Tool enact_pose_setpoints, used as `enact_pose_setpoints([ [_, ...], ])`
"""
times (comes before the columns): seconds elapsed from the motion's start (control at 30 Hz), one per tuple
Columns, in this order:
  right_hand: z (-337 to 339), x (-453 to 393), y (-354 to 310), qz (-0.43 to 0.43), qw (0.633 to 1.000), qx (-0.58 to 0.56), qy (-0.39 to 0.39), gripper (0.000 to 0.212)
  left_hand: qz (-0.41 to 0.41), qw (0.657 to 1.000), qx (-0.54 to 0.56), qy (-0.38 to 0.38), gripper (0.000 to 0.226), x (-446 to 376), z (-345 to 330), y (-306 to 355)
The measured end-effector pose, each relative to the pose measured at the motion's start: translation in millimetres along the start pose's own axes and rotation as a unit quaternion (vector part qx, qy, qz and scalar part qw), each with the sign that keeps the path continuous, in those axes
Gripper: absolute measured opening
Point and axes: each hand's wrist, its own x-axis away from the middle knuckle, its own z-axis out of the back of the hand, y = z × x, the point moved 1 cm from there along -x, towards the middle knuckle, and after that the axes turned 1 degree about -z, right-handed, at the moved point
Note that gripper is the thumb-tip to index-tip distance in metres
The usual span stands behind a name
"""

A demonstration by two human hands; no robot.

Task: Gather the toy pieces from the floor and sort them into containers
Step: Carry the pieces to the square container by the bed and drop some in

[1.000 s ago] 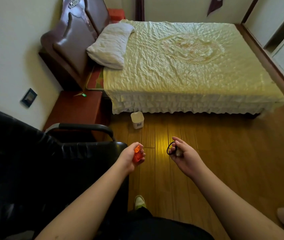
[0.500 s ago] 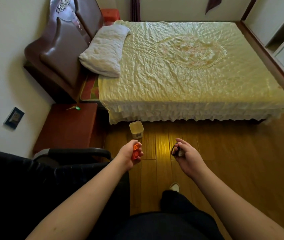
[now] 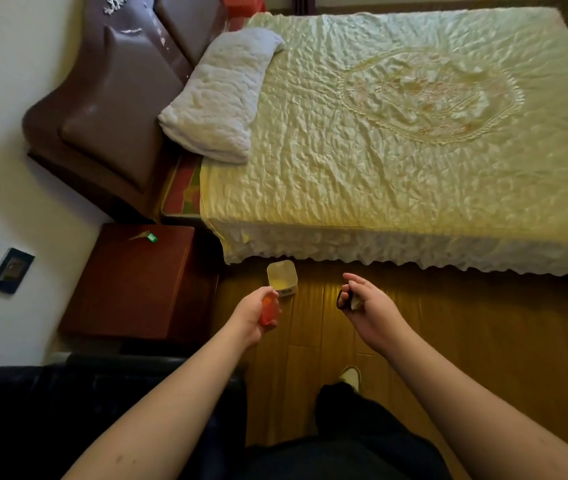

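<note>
My left hand (image 3: 254, 315) grips an orange toy piece (image 3: 269, 310), held just below and left of a small translucent white container (image 3: 282, 277) that stands on the wooden floor by the bed's edge. Its opening faces up and it looks empty. My right hand (image 3: 367, 308) holds a black ring-shaped piece (image 3: 341, 301) together with a small pale piece (image 3: 355, 301), to the right of the container and above the floor.
A bed (image 3: 396, 140) with a cream cover and a pillow (image 3: 218, 98) fills the far side. A red-brown nightstand (image 3: 137, 282) stands at left with a green-tagged key (image 3: 147, 236). A black chair (image 3: 102, 417) is at lower left. My foot (image 3: 351, 375) is on the floor (image 3: 466, 341).
I have moved forward toward the bed. The container is now just ahead of my left hand. Both hands keep their pieces.
</note>
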Motion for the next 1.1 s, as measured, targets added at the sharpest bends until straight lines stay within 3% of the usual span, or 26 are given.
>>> enact_pose_setpoints([
  [0.33, -7, -107, -49, -0.056, 0.998, 0.03, 0.019, 0.025, -0.01, 0.997, 0.072, 0.024, 0.017, -95, -28, 44],
  [0.57, 4, -232, -50, -0.045, 0.998, 0.011, 0.043, 0.024, 0.022, 0.996, 0.052, 0.065, 0.013, -239, -18, 33],
  [0.77, 10, -360, -6, -0.024, 0.998, 0.027, 0.056, 0.023, 0.067, 0.992, 0.058, 0.085, 0.015, -392, -7, -13],
  [0.93, 30, -434, 48, -0.041, 0.997, 0.038, 0.05, 0.022, 0.098, 0.988, -0.072, 0.091, 0.021, -490, 7, -62],
  [1.1, 79, -468, 83, -0.031, 0.991, 0.125, 0.041, 0.021, 0.131, 0.98, -0.089, 0.118, 0.022, -568, 7, -95],
])
